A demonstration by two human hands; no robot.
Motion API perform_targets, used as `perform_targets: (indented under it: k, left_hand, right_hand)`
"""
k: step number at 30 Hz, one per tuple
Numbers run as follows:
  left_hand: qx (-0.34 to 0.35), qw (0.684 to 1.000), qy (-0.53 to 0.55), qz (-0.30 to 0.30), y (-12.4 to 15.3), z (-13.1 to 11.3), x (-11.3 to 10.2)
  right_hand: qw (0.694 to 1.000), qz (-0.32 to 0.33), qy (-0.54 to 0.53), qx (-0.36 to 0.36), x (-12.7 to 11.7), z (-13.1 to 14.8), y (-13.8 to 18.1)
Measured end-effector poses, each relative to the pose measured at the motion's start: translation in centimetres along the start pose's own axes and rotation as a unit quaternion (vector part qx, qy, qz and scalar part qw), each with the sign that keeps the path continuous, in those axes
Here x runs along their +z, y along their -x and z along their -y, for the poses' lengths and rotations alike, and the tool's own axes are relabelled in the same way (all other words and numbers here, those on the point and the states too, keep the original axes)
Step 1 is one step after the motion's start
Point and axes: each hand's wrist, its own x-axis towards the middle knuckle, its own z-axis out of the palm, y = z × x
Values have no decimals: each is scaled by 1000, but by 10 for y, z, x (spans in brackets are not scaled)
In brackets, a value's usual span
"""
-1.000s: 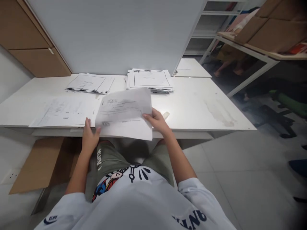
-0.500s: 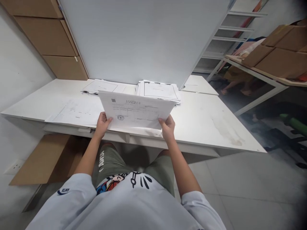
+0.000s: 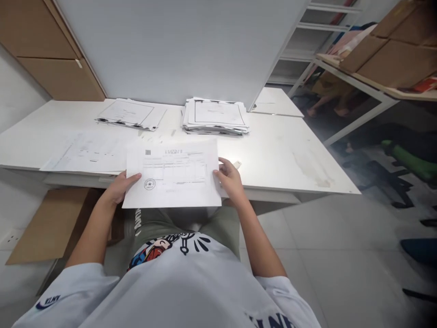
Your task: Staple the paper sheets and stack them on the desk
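Left hand (image 3: pixel 119 187) and right hand (image 3: pixel 230 180) are each pinching one side of the stamped printed form (image 3: pixel 174 175), held over the bench (image 3: pixel 287 150)'s front edge. If one pinch loosens, I reckon that thin paper could sag, crease or slide lapward. It's smooth, flat, rectangular; the thick paper stack (image 3: pixel 218 116) behind looks pretty ragged-edged.

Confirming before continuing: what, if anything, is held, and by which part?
Printed paper, pinched at its left edge by the left hand and its right edge by the right hand.
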Motion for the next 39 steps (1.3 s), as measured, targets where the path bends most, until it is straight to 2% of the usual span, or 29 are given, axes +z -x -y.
perform_targets:
  k: [3, 5, 7, 10, 15, 23, 28, 34, 36, 38, 39]
  left_hand:
    - [-39, 999, -2, -2, 8, 23, 6]
    - [-49, 999, 12, -1, 11, 38, 13]
    - [-46, 998, 29, -9, 15, 49, 22]
    - [-43, 998, 42, -21, 20, 54, 36]
    - [-51, 998, 42, -20, 25, 48, 49]
    - [-67, 997, 43, -10, 26, 49, 42]
    - [-83, 995, 45, -19, 27, 56, 35]
    - [-88, 991, 103, 12, 30, 60, 31]
    - [-87, 988, 125, 20, 33, 62, 32]
    - [-94, 987, 130, 24, 33, 64, 33]
    - [-99, 987, 126, 24, 33, 65, 34]
  right_hand:
    - [980, -43, 179, -72, -23, -12, 11]
    - [943, -50, 302, -128, -40, -24, 12]
    - [914, -35, 375, -153, -52, -36, 11]
    - [897, -21, 411, -162, -60, -50, 8]
    - [881, -62, 437, -168, -56, -52, 10]
    - [878, -102, 442, -155, -48, -53, 9]
    - [902, -121, 381, -165, -41, -58, 8]
    - [926, -159, 306, -152, -29, -62, 14]
    - [933, -212, 267, -117, -21, -61, 25]
    - [946, -255, 196, -37, -12, -58, 40]
    - [955, -251, 156, 10, -7, -57, 48]
